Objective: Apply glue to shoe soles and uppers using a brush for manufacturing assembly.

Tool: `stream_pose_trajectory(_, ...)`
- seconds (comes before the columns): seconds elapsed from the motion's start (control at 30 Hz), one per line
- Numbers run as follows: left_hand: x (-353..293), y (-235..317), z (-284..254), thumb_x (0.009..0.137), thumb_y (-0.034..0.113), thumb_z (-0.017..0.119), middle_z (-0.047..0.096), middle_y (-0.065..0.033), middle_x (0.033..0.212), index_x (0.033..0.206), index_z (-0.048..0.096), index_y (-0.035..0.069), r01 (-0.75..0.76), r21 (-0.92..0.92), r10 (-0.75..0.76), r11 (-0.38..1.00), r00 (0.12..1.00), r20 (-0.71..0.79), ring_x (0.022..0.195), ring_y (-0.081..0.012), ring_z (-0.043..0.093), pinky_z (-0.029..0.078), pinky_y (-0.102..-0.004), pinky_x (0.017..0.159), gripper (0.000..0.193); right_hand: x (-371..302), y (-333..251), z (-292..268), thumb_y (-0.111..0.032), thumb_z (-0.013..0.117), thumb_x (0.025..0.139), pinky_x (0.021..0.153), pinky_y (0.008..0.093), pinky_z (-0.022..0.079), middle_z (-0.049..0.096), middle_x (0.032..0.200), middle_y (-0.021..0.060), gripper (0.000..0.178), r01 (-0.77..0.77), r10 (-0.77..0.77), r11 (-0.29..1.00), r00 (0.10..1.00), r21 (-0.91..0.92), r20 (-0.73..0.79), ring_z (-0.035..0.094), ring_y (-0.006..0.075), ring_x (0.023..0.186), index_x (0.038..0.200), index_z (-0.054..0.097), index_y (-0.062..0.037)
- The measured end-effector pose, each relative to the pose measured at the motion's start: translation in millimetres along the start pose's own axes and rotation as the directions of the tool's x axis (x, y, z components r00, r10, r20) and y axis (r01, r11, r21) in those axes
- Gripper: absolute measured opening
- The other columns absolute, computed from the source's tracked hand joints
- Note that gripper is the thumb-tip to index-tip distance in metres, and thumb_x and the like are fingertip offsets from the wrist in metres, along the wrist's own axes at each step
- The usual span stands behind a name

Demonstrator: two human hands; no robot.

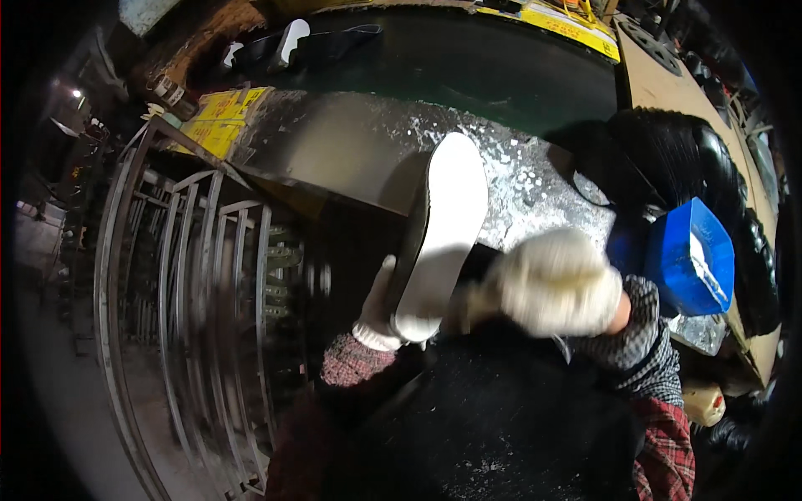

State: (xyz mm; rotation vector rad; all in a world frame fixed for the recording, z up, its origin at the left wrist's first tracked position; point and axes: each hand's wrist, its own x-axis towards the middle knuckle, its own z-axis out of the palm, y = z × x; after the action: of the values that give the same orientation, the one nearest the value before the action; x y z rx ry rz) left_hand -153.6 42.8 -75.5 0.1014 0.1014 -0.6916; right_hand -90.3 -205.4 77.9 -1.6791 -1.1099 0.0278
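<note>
My left hand (378,309), in a pale glove, grips a dark shoe by its heel end from the left side. The shoe is turned over, so its white sole (457,188) faces up with the toe pointing away from me. My right hand (558,284), also in a pale glove, is curled into a fist just right of the sole. Motion smears it. A blurred brownish thing (478,306) sticks out of it towards the heel; its kind does not show. Right of this hand stands a blue plastic container (675,260) with white residue on its inside wall.
A metal worktop (351,146) spattered with white lies ahead. Beyond it runs a dark belt (468,63) carrying shoes with white soles (292,40). Metal rack frames (175,301) stand at the left. Glossy black shoe-like pieces (677,159) are heaped at the right.
</note>
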Motion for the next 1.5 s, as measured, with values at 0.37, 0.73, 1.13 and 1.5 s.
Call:
stream_pose_trajectory(0.37, 8, -1, -2, 0.095, 0.066, 0.033, 0.043, -0.0156, 0.146, 0.146, 0.036, 0.007, 0.116, -0.082, -0.093, 0.99, 0.964, 0.249, 0.133, -0.0378, 0.042, 0.031, -0.0644, 0.107, 0.078, -79, -2, -13, -0.014, 0.071, 0.087, 0.077, 0.0318, 0.059, 0.07, 0.103, 0.0143, 0.024, -0.276, 0.274, 0.961, 0.961, 0.031, 0.045, 0.069, 0.022, 0.089, 0.106, 0.068, 0.0001)
stream_pose_trajectory(0.73, -9, 7, -23, 0.092, 0.062, 0.045, 0.05, -0.0222, 0.136, 0.146, 0.038, 0.01, 0.118, -0.349, -0.055, 0.93, 0.981, 0.187, 0.112, -0.0444, 0.055, 0.044, -0.0646, 0.088, 0.076, -54, 79, -34, -0.015, 0.066, 0.093, 0.087, 0.032, 0.054, 0.067, 0.108, 0.0103, 0.027, -0.425, 0.581, 0.806, 0.703, 0.413, -0.41, 0.065, 0.0178, 0.097, 0.116, 0.064, -0.0004)
stream_pose_trajectory(1.13, 2, 41, 20, 0.091, 0.071, 0.034, 0.063, -0.029, 0.109, 0.139, 0.041, 0.007, -0.02, 0.016, 0.022, 1.0, 0.99, -0.139, 0.068, -0.0479, 0.066, 0.054, -0.0459, 0.043, 0.081, -39, 15, -4, -0.026, 0.067, 0.089, 0.073, 0.0361, 0.054, 0.064, 0.1, 0.0119, 0.023, 0.046, 0.002, 0.904, 0.994, -0.425, 0.112, 0.062, 0.0281, 0.088, 0.107, 0.07, -0.0121)
stream_pose_trajectory(1.5, 146, 111, 107, 0.096, 0.024, 0.061, 0.057, -0.0179, 0.108, 0.122, 0.048, -0.003, -0.496, 0.602, 0.704, 0.626, 0.691, -0.163, 0.101, -0.0316, 0.057, 0.052, -0.0406, 0.089, 0.039, -188, -39, -96, -0.002, 0.068, 0.08, 0.078, 0.0319, 0.05, 0.06, 0.103, 0.0139, 0.032, -0.339, 0.01, 0.885, 0.701, -0.32, -0.713, 0.061, 0.0226, 0.089, 0.111, 0.065, -0.0011)
